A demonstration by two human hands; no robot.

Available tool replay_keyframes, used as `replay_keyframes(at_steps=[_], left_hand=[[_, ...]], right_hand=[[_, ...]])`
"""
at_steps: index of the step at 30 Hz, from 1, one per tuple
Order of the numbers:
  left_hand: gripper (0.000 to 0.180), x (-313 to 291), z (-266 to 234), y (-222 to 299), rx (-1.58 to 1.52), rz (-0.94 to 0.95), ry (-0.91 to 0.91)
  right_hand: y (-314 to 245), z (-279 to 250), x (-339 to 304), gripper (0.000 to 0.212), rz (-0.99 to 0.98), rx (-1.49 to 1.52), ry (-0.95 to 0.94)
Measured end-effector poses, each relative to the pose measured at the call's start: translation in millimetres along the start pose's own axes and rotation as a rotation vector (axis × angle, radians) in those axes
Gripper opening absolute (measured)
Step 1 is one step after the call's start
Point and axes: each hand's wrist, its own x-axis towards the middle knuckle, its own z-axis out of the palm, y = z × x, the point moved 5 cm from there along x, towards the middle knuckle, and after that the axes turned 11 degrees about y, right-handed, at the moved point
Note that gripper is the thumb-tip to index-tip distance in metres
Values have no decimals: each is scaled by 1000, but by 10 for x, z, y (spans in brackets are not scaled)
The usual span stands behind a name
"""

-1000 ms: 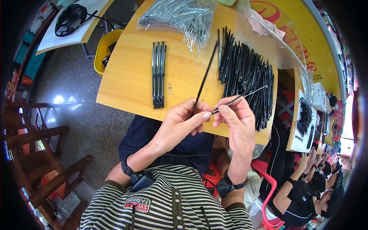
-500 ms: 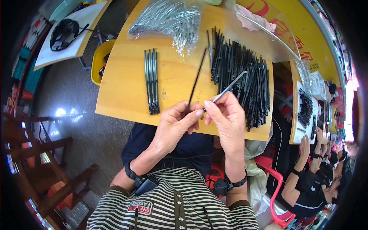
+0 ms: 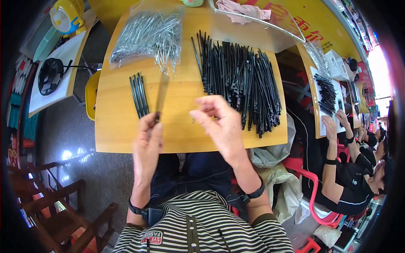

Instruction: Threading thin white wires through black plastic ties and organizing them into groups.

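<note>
My left hand is closed on a thin black strip, which stands up from the fingers and is smeared by motion. Just beside those fingers lies a small row of black strips, set side by side on the wooden table. My right hand hovers over the table's near part, its thumb and fingers apart and nothing visible between them. Beyond it spreads a big pile of loose black strips. A clear plastic bag at the far left holds many thin silvery pieces, some spilling out of its mouth.
A clear panel with a pale rim and a pink cloth are at the table's back right. A yellow bin stands left of the table. To the right, co-workers sit near another table bearing black strips. A red chair is nearby.
My hands have come apart, the left moving left with the black strip toward the row. The slim silvery piece is no longer visible in my right hand, which has opened. The view has shifted.
</note>
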Motion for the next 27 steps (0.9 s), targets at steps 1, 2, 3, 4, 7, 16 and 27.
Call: replay_keyframes(at_steps=[1,2,3,4,7,16,27], left_hand=[[32,65,-107,-46,28,25,43],[31,102,-200,-24,47,56,45],[31,148,-294,-44,84,74,87],[32,185,-372,-68,123,93,132],[34,248,-519,-94,415,265,267],[46,205,-238,-11,791,478,293],[57,151,-71,0,906,509,265]], right_hand=[[42,-114,51,24,1,-8,95],[68,-235,118,21,-1,-56,165],[-22,-348,164,19,1,-120,239],[-12,-459,237,18,-112,-235,299],[26,-684,417,19,-177,-389,388],[165,-885,610,21,-226,-572,369],[158,-847,612,28,-129,-734,319]])
